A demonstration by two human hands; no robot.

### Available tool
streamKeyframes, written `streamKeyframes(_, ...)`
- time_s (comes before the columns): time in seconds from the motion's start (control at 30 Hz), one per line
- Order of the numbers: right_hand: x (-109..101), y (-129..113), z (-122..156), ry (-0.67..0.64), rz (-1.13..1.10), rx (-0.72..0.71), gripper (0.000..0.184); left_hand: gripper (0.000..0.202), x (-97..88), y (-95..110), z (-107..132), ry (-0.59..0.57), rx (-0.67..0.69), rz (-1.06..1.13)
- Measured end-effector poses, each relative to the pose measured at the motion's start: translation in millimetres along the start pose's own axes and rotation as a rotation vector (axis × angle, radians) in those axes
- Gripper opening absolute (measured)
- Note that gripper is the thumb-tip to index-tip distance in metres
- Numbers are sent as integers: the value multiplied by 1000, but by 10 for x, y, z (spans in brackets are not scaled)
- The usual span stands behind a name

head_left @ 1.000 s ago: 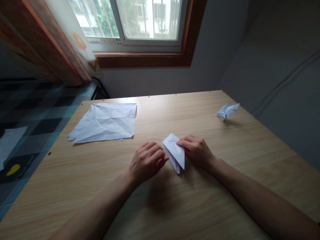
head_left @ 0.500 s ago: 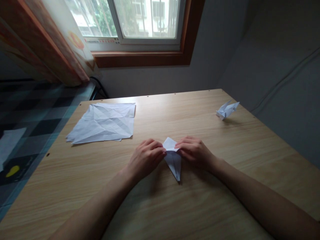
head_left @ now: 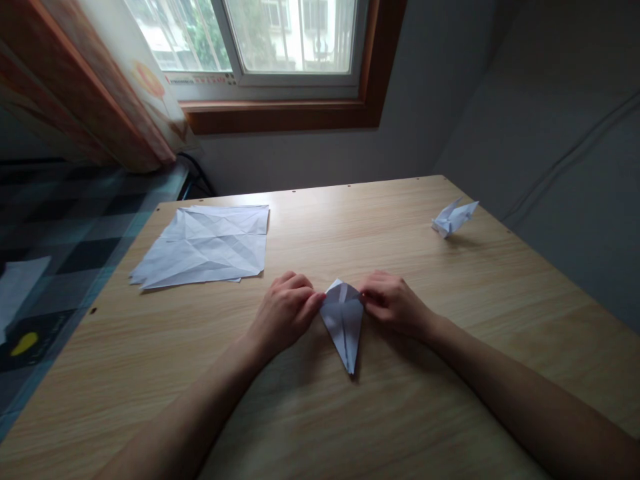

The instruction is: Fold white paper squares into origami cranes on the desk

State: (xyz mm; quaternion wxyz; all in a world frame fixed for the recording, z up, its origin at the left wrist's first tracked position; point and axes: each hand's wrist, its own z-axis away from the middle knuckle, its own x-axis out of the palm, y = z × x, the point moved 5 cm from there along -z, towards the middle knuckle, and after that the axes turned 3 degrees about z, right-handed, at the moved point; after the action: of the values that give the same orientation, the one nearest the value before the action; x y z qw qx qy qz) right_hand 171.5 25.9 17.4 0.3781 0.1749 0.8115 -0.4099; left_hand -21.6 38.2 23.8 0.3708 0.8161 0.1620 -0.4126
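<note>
A kite-shaped folded sheet of white paper (head_left: 344, 323) lies between my hands, its narrow tip pointing towards me. My left hand (head_left: 290, 307) pinches its upper left edge between thumb and fingers. At the upper right edge, my right hand (head_left: 394, 301) has its fingers closed on the same paper. A flap bulges in a curve near the wide end, with the far corner showing behind it. Down the middle of the kite runs a crease or slit.
Creased white sheets (head_left: 220, 243) lie stacked at the table's (head_left: 320, 227) back left. A folded paper crane (head_left: 453, 219) stands at the back right. To the left is a checked cloth (head_left: 90, 247) with another white sheet (head_left: 23, 287). A window (head_left: 295, 40) is beyond.
The hands have moved slightly apart. The flap at the paper's wide end, pressed down before, now bulges upward, and the narrow tip has shifted a little left and nearer me.
</note>
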Motion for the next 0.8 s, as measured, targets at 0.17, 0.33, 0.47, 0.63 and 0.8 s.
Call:
streamKeyframes(0.17, -24, -47, 34, -85, 8, -62, 21, 36, 1, 69, 33, 12, 99, -73)
streamKeyframes(0.33, 53, -259, 60, -171, 324, -15, 43, 41, 49, 140, 67, -48, 219, -261)
streamKeyframes(0.47, 109, -407, 112, -245, 447, 17, 69, 42, 50, 152, 68, -84, 232, -297)
streamKeyframes(0.63, 132, -470, 168, -275, 446, 53, 75, 46, 72, 115, 72, -109, 222, -292)
streamKeyframes(0.8, 109, -434, 169, -333, 400, 35, 72, 41, 159, 92, 112, -270, 274, -248)
